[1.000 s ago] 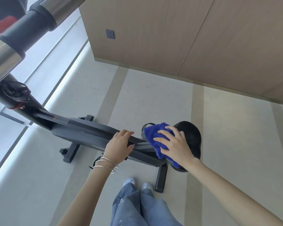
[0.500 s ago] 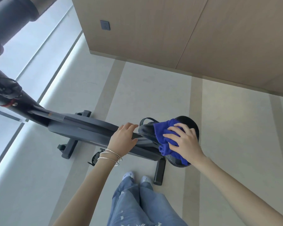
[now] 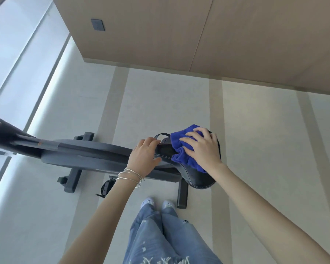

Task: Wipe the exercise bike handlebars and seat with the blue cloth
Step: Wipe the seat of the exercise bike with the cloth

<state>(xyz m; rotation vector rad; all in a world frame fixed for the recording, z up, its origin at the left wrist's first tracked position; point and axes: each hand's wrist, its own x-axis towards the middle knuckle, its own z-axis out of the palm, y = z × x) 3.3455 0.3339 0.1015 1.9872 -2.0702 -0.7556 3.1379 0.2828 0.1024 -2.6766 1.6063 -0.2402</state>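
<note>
The black bike seat (image 3: 200, 178) sits at centre right, above the dark grey frame (image 3: 88, 151). A bunched blue cloth (image 3: 181, 149) lies on the seat's top. My right hand (image 3: 202, 147) presses down on the cloth with fingers spread, covering its right half. My left hand (image 3: 145, 157) grips the narrow nose of the seat, thumb on the near side, fingers over the far side. The handlebars are out of view; only the dark stem (image 3: 0, 134) shows at the left edge.
The bike's floor stabiliser bars (image 3: 74, 176) (image 3: 182, 195) and a pedal (image 3: 107, 187) lie below the frame. My feet (image 3: 158, 203) stand close to the rear bar. A wooden wall panel (image 3: 179, 35) rises behind, and a bright window (image 3: 17, 63) runs along the left.
My right hand has slid the cloth from the seat's nose toward its wide rear. My left hand has shifted from the frame onto the seat's nose. The view has swung away from the handlebars.
</note>
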